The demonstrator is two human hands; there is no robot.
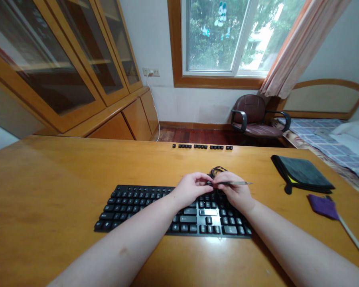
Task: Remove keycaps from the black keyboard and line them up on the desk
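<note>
And here's your keyboard, long and black, lying across the middle of the desk, pale legends on its dark keys, window light flaring white over its right half. Along its far side a row of small bare stubs shows, left of your wrists.

Both your hands meet above the keyboard's far right part! Your left hand has thumb and fingers pinched narrow around a small dark piece; it's too small to read its exact shape. Your right hand grips a slim tool in closed fingertips, its dark shaft level, its thin metal tip out to the right. Whether tool and piece touch, you can't tell from here.

Just beyond your hands, one coiled black cable. Now the count at the desk's far edge: fifteen black keycaps in a line, grouped from left to right as one, four, four, four and two. One keyboard, one tool.

Over on the right, one folded grey cloth with a yellow patch, and nearer, one purple duster, its pale handle running toward the near right corner.
</note>
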